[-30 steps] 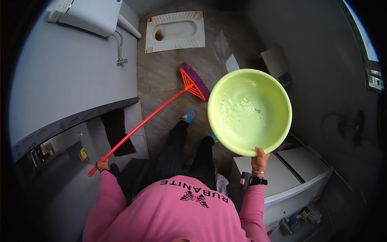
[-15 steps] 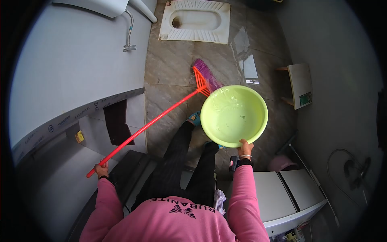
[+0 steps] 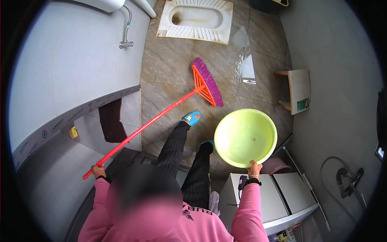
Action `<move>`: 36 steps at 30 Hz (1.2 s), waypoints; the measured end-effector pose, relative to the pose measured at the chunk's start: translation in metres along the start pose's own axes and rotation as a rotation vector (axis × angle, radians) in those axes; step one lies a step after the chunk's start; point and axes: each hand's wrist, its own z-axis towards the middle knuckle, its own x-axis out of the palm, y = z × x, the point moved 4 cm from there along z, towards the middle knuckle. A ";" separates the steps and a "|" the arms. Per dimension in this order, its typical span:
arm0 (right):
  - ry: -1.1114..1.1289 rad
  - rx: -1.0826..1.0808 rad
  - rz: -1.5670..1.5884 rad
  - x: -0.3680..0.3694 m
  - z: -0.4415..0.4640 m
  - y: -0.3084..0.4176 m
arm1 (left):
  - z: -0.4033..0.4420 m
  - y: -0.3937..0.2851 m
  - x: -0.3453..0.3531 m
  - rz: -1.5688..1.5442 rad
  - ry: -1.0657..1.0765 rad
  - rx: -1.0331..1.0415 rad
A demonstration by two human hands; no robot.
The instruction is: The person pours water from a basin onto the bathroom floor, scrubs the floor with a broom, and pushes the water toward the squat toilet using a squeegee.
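My left hand (image 3: 98, 170) is wrapped round the lower end of the red handle of a broom (image 3: 141, 129). The broom's purple bristles (image 3: 209, 80) lie on the tiled floor, above my blue slipper (image 3: 193, 118). On the right, my right hand (image 3: 254, 168) grips the near rim of a light green basin (image 3: 246, 137), with the thumb over the edge. Only a small dark speck shows inside the basin. Beyond it, a wet, foamy patch (image 3: 238, 68) glistens on the floor.
A squat toilet (image 3: 195, 19) is set in the floor at the top. Against the right wall stands a small stool (image 3: 299, 91). Near my right arm are a white cabinet (image 3: 258, 197) and a pink basin (image 3: 275, 165). A shower hose (image 3: 328, 177) hangs far right.
The green basin has moved back toward me and right, away from the broom head. Water that was pouring over its far rim is now on the floor. Both hands keep their holds.
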 end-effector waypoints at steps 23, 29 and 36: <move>0.123 0.037 0.216 0.040 0.002 -0.011 | -0.052 0.016 0.050 -0.135 0.138 -0.090; 0.046 0.068 0.328 -0.026 -0.015 -0.019 | -0.186 -0.044 0.128 -0.297 0.430 0.042; 0.194 -0.087 0.514 -0.068 -0.037 0.012 | -0.380 -0.142 0.150 -0.488 1.259 0.227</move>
